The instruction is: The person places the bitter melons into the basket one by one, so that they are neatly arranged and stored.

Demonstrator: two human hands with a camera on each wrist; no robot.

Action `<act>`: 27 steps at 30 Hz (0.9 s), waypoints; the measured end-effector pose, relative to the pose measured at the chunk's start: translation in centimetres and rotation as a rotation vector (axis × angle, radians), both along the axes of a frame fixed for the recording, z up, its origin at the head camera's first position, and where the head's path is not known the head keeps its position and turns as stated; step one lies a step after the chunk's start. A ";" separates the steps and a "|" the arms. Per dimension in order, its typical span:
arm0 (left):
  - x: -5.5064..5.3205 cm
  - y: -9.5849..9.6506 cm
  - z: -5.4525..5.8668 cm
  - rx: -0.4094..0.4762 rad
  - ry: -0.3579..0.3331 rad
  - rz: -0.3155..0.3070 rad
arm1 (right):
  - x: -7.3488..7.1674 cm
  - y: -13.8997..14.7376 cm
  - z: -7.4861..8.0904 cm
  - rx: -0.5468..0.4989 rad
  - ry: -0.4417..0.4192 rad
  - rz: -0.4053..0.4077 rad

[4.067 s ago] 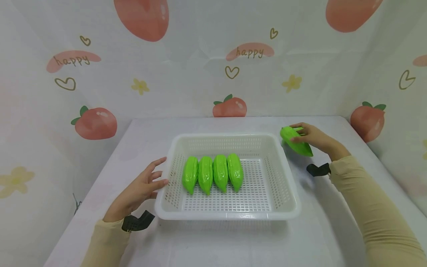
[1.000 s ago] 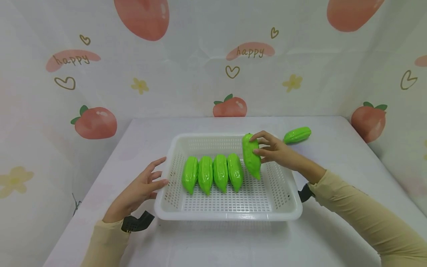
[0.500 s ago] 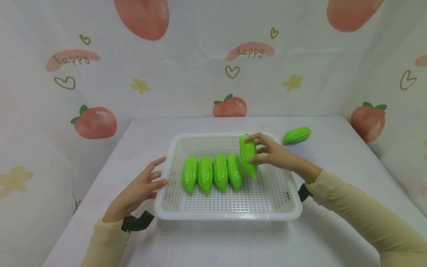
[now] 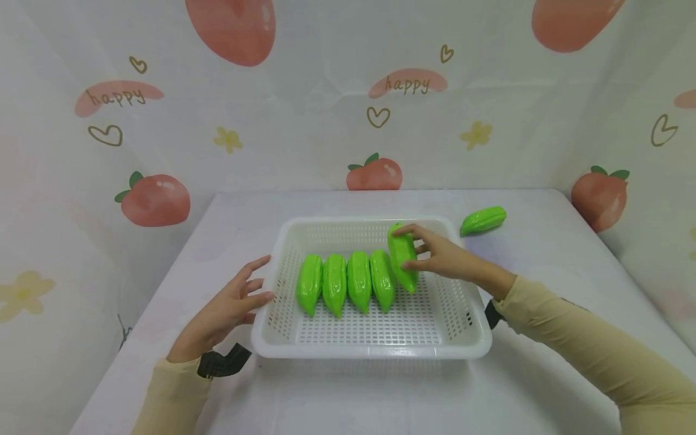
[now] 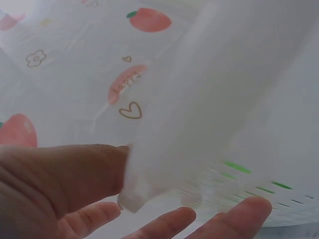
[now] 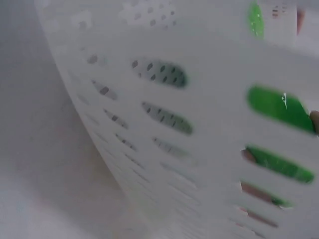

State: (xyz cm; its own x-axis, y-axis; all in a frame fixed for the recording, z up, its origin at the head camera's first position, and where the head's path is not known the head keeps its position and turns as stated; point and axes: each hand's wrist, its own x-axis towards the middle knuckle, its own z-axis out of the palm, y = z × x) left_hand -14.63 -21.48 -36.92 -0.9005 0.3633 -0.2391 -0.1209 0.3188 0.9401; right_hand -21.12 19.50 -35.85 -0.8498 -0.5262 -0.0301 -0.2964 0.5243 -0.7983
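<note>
My right hand [image 4: 438, 255] holds a green ridged toy fruit [image 4: 401, 257], pointed at its near end, between thumb and fingers. It is inside the right half of a white perforated plastic basket [image 4: 372, 351], beside a row of several matching green fruits [image 4: 335, 284]. In the right wrist view the basket wall [image 6: 214, 129] covers most of the hand, and green shows through its slots. My left hand [image 4: 225, 311] is at the basket's left side, fingers spread and fingertips at the rim. The left wrist view shows its thumb [image 5: 94, 172] right at the rim's edge.
One more green fruit [image 4: 483, 220] lies on the white-covered table [image 4: 359, 399], behind and right of the basket. A white cloth backdrop [image 4: 304, 121] with printed peaches, hearts and flowers rises behind the table and along both sides.
My right hand has brought the green fruit from the table behind the basket's right side into the basket, then moved it slightly left and down towards the row. The left hand stays put.
</note>
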 end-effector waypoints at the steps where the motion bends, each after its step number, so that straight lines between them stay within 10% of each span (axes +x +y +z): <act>1: 0.0 0.0 0.0 -0.001 -0.001 0.001 | 0.0 -0.1 0.0 0.009 0.006 0.005; 27: -0.2 0.1 -0.1 0.005 -0.013 0.012 | 0.2 -1.0 -0.6 0.314 0.098 -0.015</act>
